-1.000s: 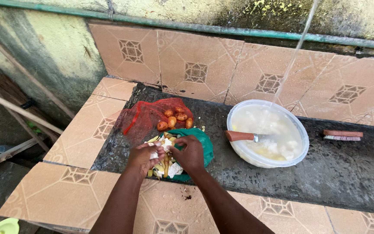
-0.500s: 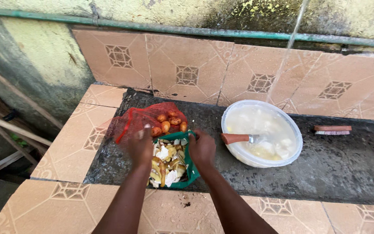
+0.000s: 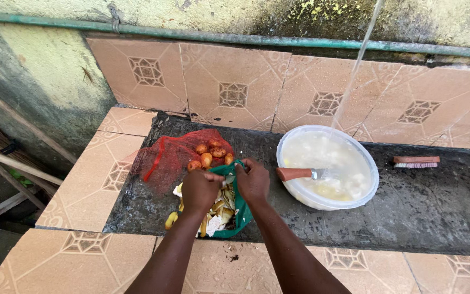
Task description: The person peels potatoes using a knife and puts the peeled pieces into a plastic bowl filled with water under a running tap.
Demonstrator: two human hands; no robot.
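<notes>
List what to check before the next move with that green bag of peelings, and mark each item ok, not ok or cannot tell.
1. Both hands on the bag's top edge: ok. The left hand and right hand pinch the rim of the green bag.
2. Peelings contained: not ok. Some peelings spill over the left side onto the dark counter.
3. Red mesh bag clear of the grip: cannot tell; it lies right behind the hands.
4. White bowl out of the way: ok, it sits apart to the right, knife handle resting in it.
5. Water stream landing in the bowl: ok.
</notes>
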